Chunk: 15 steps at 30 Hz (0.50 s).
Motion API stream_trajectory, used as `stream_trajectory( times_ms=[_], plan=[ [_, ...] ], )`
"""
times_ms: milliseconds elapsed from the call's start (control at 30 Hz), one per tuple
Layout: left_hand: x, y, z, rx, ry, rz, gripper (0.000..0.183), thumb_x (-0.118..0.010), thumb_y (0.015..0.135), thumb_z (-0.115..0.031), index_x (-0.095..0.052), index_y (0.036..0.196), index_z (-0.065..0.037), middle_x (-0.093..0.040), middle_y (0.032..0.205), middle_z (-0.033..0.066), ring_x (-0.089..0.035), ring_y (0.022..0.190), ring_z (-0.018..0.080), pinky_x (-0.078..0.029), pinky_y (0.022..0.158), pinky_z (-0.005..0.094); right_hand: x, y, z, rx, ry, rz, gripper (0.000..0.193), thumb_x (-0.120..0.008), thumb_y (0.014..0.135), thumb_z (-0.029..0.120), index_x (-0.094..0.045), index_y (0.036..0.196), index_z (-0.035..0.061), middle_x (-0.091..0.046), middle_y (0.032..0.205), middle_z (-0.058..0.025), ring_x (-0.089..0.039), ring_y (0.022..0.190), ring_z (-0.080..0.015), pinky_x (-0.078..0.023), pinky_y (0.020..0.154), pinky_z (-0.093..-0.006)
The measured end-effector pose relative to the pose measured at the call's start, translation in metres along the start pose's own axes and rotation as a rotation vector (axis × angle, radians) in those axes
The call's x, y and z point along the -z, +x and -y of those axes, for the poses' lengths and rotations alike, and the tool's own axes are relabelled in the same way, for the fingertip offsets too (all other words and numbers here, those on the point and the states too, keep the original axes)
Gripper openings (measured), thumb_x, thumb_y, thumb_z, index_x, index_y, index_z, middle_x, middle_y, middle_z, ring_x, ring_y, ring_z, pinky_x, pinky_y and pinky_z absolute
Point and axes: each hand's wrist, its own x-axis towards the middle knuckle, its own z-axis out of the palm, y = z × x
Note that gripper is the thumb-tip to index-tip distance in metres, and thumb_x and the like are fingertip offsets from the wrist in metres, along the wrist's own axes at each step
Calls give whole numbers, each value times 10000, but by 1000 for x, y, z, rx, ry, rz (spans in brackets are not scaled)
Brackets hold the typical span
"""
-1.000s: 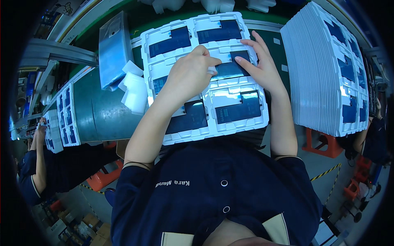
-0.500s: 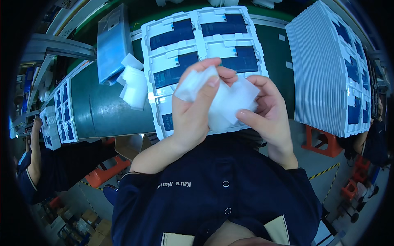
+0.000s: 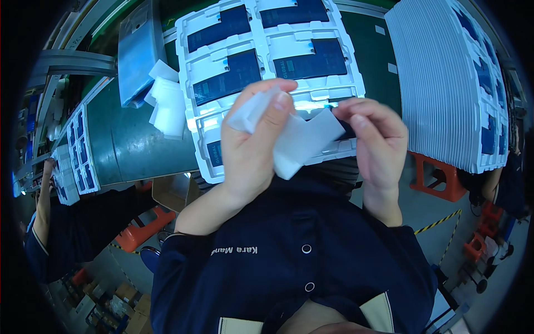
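Observation:
My left hand [image 3: 250,139] is closed around a bundle of thin white sheets [image 3: 303,142], its thumb pressed on top. The sheets fan out to the right, over the near part of a white plastic tray [image 3: 267,83]. My right hand [image 3: 381,136] is just right of their loose edge, with fingers loosely bent, thumb a little apart and no sheet visible in it. Flat dark battery packs [image 3: 308,58] with small blue tabs lie in the tray's compartments. My hands and the sheets partly hide the nearest row.
Left of the tray, more white sheets [image 3: 168,108] lie beside clear plastic bags [image 3: 136,55] on the green bench [image 3: 130,150]. A tall stack of trays [image 3: 436,92] stands right. Smaller trays [image 3: 82,147] and a co-worker's arm [image 3: 43,200] are far left. An orange stool [image 3: 436,177] stands below.
My right hand has let go of the sheets and moved slightly right. The left hand keeps its hold, and the sheets now look less spread. The tray appears higher in view.

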Motion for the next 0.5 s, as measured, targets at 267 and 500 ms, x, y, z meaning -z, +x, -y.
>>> stream_trajectory(
  times_ms=[267,500],
  plan=[
    [1,0,-5,-380,462,159,216,-666,840,-2,-623,1052,-8,-633,907,68,-587,730,164,-451,666,258,-12,-7,2,-131,-77,18,228,-656,848,-16,-584,1065,-9,-631,1080,-118,-596,920,-126,-481,818,-258],
    [4,-15,-18,-167,1435,484,418,-741,774,-132,-587,1127,32,-543,935,149,-600,677,326,-484,620,361,46,-2,22,14,-133,-303,175,-640,851,-66,-587,1006,-7,-643,991,-89,-625,896,-121,-489,823,-249]
  ],
)
